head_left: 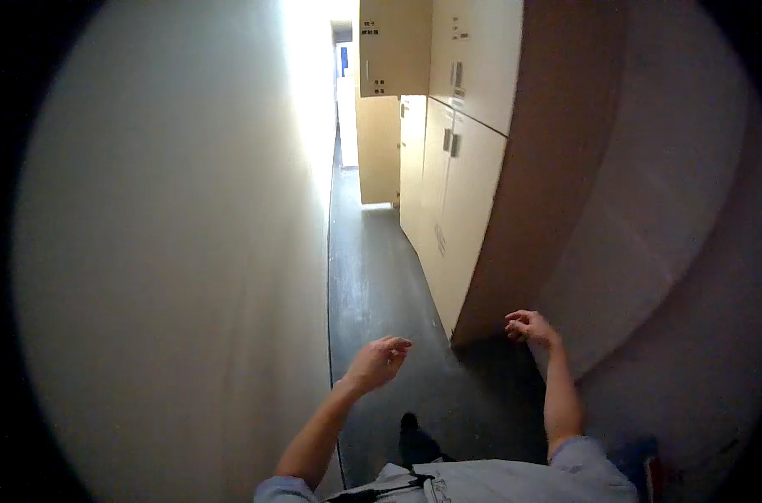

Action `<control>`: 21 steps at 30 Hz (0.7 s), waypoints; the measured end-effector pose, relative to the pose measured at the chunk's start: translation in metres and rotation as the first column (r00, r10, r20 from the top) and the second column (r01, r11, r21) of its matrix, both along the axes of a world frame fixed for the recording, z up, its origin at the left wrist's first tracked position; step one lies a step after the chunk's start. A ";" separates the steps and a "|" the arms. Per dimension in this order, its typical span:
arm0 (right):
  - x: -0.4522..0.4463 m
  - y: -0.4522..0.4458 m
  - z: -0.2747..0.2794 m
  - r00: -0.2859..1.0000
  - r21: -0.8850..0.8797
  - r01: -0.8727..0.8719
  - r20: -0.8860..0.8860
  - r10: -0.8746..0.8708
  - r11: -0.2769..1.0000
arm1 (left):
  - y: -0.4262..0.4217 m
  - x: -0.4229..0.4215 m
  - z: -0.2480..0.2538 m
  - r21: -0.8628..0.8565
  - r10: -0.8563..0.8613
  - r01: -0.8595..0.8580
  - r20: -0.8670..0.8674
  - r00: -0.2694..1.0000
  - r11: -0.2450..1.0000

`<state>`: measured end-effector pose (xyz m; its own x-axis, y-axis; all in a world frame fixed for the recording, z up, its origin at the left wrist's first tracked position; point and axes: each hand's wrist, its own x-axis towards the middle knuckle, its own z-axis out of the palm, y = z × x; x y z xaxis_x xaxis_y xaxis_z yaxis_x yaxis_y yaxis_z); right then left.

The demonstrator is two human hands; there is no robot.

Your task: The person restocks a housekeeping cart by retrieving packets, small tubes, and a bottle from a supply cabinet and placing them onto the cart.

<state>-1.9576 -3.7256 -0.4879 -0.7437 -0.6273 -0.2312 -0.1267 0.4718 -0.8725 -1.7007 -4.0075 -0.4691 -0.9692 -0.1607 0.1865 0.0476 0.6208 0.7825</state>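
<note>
My left hand point(379, 363) hangs in the air over the dark floor point(377, 260), near the pale wall on the left, with loosely bent fingers and nothing visible in it. Further right, my right hand point(528, 327) is raised before the lower end of a tall wooden cabinet point(473, 201). Its fingers are slightly bent and apart, and I see nothing held there. Neither hand appears to touch the cabinet, though its closeness to the right hand is hard to judge.
A long pale wall point(180, 251) runs along the left. Another cabinet door point(395, 46) stands out into the narrow corridor ahead, above a lower wooden panel point(378, 151). Bright light comes from the far end. A dark shoe point(414, 440) shows below me, and a blue and red object point(645, 469) lies at lower right.
</note>
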 end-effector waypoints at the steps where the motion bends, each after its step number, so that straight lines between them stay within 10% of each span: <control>1: -0.025 -0.025 0.002 0.997 -0.065 -0.077 -0.029 0.075 0.995 | -0.010 -0.031 -0.001 0.097 -0.010 0.006 0.035 0.999 0.995; 6: -0.151 -0.231 0.052 0.988 -0.223 -0.124 -0.118 0.100 0.967 | -0.128 -0.153 0.033 -0.018 -0.124 0.124 -0.013 0.992 0.992; 8: -0.211 -0.323 0.071 0.871 -0.153 -0.339 -0.424 0.248 0.928 | -0.192 -0.190 0.034 0.067 -0.025 0.027 -0.026 0.999 0.997; 12: -0.288 -0.472 0.139 0.757 -0.287 -0.291 -0.652 0.036 0.913 | -0.324 -0.265 0.028 0.132 0.219 -0.212 -0.045 0.975 0.968; 21: -0.480 -0.706 0.202 0.407 -0.310 -0.121 -0.882 -0.238 0.943 | -0.552 -0.507 0.045 0.111 0.193 -0.182 -0.093 0.977 0.977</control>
